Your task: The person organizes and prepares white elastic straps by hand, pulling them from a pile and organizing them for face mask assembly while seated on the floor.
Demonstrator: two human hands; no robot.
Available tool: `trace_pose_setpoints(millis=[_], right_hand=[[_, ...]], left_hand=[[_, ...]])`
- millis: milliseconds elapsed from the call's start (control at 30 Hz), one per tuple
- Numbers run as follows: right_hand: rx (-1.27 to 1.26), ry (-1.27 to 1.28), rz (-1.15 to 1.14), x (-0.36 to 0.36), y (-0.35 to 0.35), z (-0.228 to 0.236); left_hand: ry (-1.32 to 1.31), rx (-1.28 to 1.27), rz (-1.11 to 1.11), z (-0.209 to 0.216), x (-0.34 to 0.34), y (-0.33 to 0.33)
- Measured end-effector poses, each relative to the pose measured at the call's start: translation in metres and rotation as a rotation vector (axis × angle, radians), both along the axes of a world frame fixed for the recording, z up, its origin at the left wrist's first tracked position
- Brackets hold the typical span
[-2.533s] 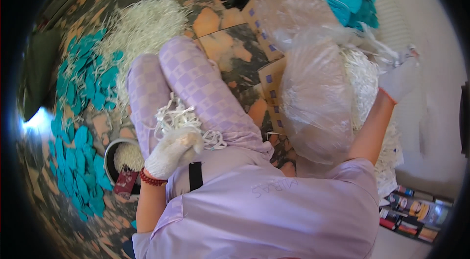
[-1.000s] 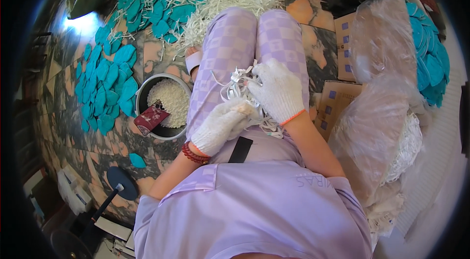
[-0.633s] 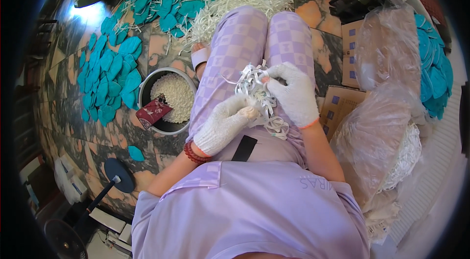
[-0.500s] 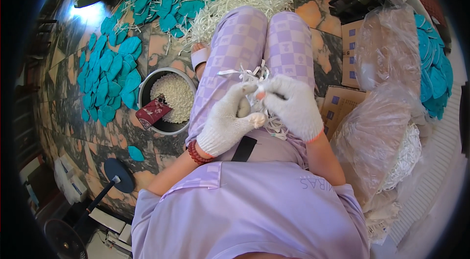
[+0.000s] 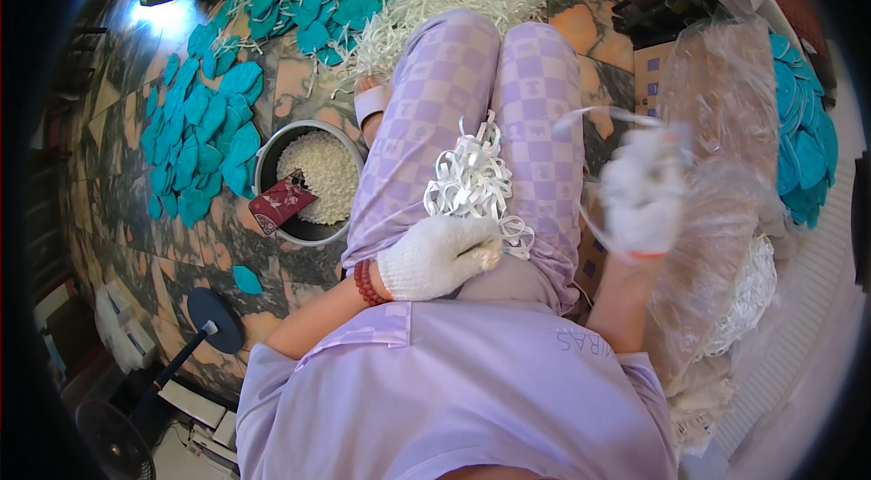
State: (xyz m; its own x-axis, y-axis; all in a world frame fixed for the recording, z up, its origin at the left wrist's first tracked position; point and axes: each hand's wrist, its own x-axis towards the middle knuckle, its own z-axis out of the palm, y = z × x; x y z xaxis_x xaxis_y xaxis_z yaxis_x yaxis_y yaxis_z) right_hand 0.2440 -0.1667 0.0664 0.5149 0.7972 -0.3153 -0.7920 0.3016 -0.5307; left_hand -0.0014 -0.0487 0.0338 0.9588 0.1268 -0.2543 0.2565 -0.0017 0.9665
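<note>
white ribbons (image 5: 467,179); lilac checked trousers (image 5: 434,99); teal pieces (image 5: 210,122); blurred right glove (image 5: 642,194), seemingly white.

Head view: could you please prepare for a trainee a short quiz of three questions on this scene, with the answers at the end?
1. True or false: in this view, the red packet overlaps the rim of the pot.
2. What lies on the person's legs? A: teal pads; B: white loops; C: boxes.
3. Which hand holds a white strap?

Key: 1. True. 2. B. 3. The right hand, blurred here.
</note>
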Motion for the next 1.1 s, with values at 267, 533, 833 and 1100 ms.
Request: trace_pose_setpoints(millis=[267, 533, 833, 1100], right_hand=[[-0.810, -1.429, 0.021, 0.043, 0.021, -0.008], [-0.837, -2.091, 0.513, -0.048, 0.089, -0.044], [-0.901, -2.306, 0.732, -0.050, 0.094, -0.063], [-0.599, -1.570, 0.449, -0.036, 0.043, 0.005]], left_hand=[[0.005, -0.790, 0.394, -0.011, -0.009, 0.010], [0.176, -0.522, 0.441, 0.008, -0.004, 0.016], [0.159, -0.436, 0.471, 0.003, -0.005, 0.017], [0.049, 0.011, 0.416, 0.025, 0.018, 0.046]])
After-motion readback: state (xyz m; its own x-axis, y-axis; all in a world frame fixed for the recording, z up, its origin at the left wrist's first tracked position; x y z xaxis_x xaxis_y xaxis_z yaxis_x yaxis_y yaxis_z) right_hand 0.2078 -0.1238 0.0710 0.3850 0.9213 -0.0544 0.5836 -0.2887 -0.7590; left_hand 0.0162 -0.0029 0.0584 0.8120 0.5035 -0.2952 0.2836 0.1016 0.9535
